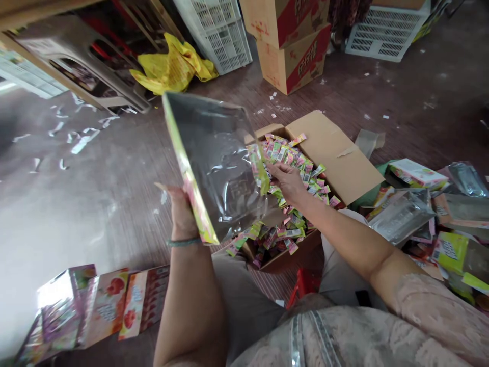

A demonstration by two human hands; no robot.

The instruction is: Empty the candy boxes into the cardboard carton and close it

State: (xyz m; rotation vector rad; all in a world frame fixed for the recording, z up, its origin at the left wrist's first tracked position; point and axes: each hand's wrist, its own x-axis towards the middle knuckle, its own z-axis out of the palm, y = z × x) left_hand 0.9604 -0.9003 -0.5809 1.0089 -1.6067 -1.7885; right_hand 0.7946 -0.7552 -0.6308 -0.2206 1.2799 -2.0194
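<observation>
Dark, wood-grained floor (126,178), strewn with paper scraps (84,141), spreads around the seated person. Tilted in the air above it is a clear-windowed box (214,163), just to the left of and partly over an open carton (290,259). The left hand (181,206) supports its printed left side, the fingers mostly hidden behind; the right hand (288,183) has its fingers pinched on the far edge, though whether a sachet is caught there too I cannot tell. Steady handling probably means letting the left palm bear the weight while the right grips lightly, since the thin window would likely buckle if squeezed. Keeping the low corner off the heaped sachets (290,233) should avoid dragging any over the rim. The carton sits between the knees, one wide flap (336,158) folded out to the right. Beyond that lie windowed packages (401,216) in a loose pile; fruit-printed boxes (105,306) lie at lower left. Farther off are a yellow bag (171,66), white crates (221,35) and stacked cartons (294,56).
</observation>
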